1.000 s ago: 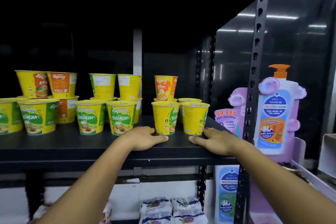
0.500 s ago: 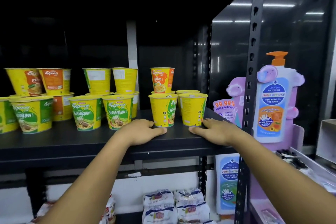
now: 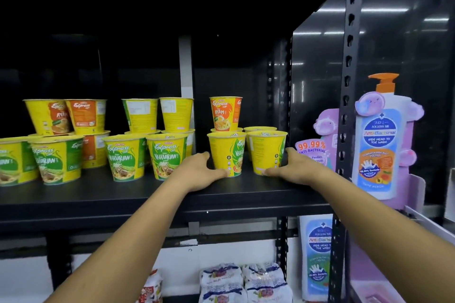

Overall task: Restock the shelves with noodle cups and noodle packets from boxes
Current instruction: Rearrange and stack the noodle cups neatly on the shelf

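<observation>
On the black shelf (image 3: 118, 195) stand several yellow noodle cups, some stacked two high. At the right end two front cups stand side by side. My left hand (image 3: 198, 171) curls round the base of the left front cup (image 3: 227, 152), thumb in front and fingers on its left side. My right hand (image 3: 294, 167) wraps the right front cup (image 3: 266, 150) the same way from the right. An orange-labelled cup (image 3: 225, 113) is stacked just behind them. Noodle packets (image 3: 246, 283) lie on the level below.
Green-labelled cups (image 3: 167, 155) fill the shelf to the left. A perforated black upright (image 3: 349, 81) closes the shelf's right end. Beyond it hangs a purple cardboard display with a pump bottle (image 3: 379, 135). Bare shelf lies along the front edge.
Both hands slid forward from lying flat on the shelf's front edge and now close round the bases of the two front cups. The camera moved closer.
</observation>
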Available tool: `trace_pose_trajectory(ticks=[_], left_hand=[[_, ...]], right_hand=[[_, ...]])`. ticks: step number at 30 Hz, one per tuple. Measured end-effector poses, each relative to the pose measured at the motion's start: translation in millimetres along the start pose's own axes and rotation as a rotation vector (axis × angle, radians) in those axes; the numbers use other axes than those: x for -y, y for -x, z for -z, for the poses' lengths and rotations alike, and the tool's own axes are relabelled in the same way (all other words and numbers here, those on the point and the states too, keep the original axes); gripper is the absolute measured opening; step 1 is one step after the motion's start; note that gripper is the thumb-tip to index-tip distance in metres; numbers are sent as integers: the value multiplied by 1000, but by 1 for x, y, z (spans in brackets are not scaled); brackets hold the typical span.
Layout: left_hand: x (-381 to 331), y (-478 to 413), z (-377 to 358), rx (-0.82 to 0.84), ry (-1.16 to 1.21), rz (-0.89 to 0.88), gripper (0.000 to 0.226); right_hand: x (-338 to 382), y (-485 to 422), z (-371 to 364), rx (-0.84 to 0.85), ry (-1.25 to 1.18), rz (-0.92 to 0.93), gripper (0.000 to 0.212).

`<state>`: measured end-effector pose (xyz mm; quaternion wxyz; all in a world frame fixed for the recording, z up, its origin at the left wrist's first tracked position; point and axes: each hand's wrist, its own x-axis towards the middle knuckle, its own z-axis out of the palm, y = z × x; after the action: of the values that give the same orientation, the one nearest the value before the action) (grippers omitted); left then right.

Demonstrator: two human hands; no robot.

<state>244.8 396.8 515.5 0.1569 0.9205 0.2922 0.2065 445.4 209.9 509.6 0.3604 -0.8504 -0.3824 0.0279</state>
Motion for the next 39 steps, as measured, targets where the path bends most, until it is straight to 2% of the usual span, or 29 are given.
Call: trace_pose_trajectory(ticks=[3,9,15,20,23,28,34,39], left_hand=[[-8,-9,-2,-36,180,38,79],[-21,-16,-13,-152,318,49,89],[-11,-20,-17,-180,463,38,104],[-11,-12,-16,-172,586,5,85],[-8,-12,-17,-200,579,-37,81],[-10,-15,-20,-216,423,-31,87],[-6,-18,-20,-195,542,-38,80],[-6,-20,-23,-168,510,-61,72]], right_hand=[[5,-8,-4,-19,-171,32,86],[-6,-13,-9,10,-397,130,85],[-19,-20,-8,41,-496,141,74],[-19,-20,-11,30,-454,156,77],[-18,-18,-10,28,-451,158,76],[-16,-15,-10,25,-459,170,70],[-18,-17,-11,24,-453,161,75],[-19,-18,-10,11,-484,145,80]])
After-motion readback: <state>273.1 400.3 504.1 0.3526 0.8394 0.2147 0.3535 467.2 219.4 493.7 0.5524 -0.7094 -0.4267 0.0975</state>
